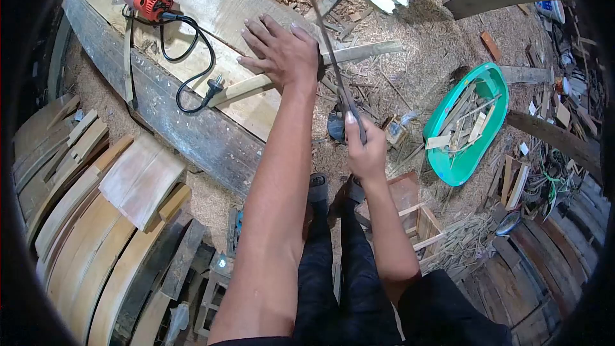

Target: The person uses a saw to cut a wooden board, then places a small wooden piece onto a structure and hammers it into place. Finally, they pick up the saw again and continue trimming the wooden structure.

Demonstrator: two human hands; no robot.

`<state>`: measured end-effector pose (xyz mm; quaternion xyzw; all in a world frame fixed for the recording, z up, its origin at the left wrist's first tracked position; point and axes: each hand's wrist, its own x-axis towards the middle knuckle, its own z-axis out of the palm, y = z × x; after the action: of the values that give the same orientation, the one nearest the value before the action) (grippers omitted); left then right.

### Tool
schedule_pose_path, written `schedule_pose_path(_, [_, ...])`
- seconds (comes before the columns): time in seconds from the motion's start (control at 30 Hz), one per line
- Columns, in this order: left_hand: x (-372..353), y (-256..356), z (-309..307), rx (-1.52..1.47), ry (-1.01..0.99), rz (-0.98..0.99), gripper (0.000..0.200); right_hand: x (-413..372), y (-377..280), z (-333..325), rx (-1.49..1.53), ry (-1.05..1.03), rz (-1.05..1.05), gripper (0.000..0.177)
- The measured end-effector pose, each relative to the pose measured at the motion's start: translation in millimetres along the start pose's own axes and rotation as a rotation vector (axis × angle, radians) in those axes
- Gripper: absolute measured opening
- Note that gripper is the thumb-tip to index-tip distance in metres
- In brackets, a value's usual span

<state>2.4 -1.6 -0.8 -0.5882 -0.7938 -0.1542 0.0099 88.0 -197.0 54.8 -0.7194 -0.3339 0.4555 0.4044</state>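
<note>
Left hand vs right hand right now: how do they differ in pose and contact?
Left hand: palm down, fingers spread; right hand: fingers curled closed.
Left hand presses on a narrow wood strip over the pale board; right hand grips a long thin tool by its lower end.
Left hand's thumb sits apart from the tool; right hand's thumb lies along it.
Shared: both bare.

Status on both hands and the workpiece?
Left hand pressing wood strip on planks. Right hand gripping long, thin tool, upright. Power cord plug by strip's near end.
</note>
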Motion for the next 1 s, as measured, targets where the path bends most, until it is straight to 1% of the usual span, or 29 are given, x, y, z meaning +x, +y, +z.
schedule_pose_path(0.03, [1, 0, 0, 0.002, 0.002, 0.001, 0.064, 1, 0, -2, 0.01, -0.008, 0.0, 0.03])
schedule_pose_path(0.13, [-3, 1, -4, -0.013, -0.061, -0.009, 0.068, -59, 6, -15, -0.065, 0.029, 0.049, 0.03])
schedule_pose_path(0.17, [2, 1, -4, -0.021, -0.081, -0.012, 0.07, -60, 9, -14, -0.062, 0.033, 0.033, 0.03])
schedule_pose_path(0.23, [3, 0, -2, -0.019, -0.05, -0.004, 0.071, -61, 8, -15, -0.064, 0.041, 0.016, 0.03])
schedule_pose_path(0.27, [1, 1, 0, -0.018, -0.039, -0.005, 0.071, -48, 11, -13, -0.038, 0.05, -0.001, 0.031])
schedule_pose_path(0.33, [1, 1, -2, -0.031, -0.048, -0.008, 0.071, 0, -5, 4, 0.022, 0.061, -0.035, 0.032])
schedule_pose_path(0.43, [3, 1, 1, -0.027, -0.037, -0.006, 0.071, 8, -8, 5, -0.051, 0.033, 0.002, 0.033])
schedule_pose_path(0.53, [0, 1, 0, -0.028, -0.037, -0.006, 0.07, -55, 11, -18, -0.084, 0.018, 0.016, 0.034])
schedule_pose_path(0.63, [-3, 0, -3, -0.04, -0.037, 0.001, 0.068, -57, 3, -22, -0.086, 0.031, 0.066, 0.036])
schedule_pose_path(0.67, [-1, 1, -3, -0.037, -0.024, 0.011, 0.068, -43, 3, -17, -0.069, 0.024, 0.039, 0.035])
schedule_pose_path(0.73, [0, 2, -2, -0.015, -0.009, 0.013, 0.066, 9, -3, -1, -0.078, 0.014, -0.026, 0.033])
schedule_pose_path(0.77, [-1, 1, -2, 0.004, -0.013, 0.006, 0.065, 25, -5, 4, -0.105, 0.011, -0.06, 0.032])
schedule_pose_path(0.8, [0, 1, -2, 0.022, -0.014, 0.002, 0.064, 24, -7, 5, -0.087, 0.002, -0.056, 0.031])
schedule_pose_path(0.87, [2, 0, -3, 0.001, -0.046, 0.003, 0.067, 16, -13, 3, -0.064, -0.013, -0.048, 0.03])
schedule_pose_path(0.9, [2, 2, -4, -0.016, -0.066, 0.003, 0.068, -4, -13, 0, 0.015, 0.003, -0.041, 0.03])
schedule_pose_path(0.93, [0, 2, -5, -0.02, -0.079, 0.001, 0.068, -23, 9, -9, -0.064, -0.02, -0.022, 0.03])
schedule_pose_path(0.97, [-2, 1, -5, -0.017, -0.092, -0.004, 0.069, -42, -2, -10, -0.016, 0.023, 0.039, 0.032])
schedule_pose_path(1.0, [3, 2, -6, -0.016, -0.092, 0.0, 0.069, -40, -2, -11, -0.033, 0.008, 0.019, 0.033])
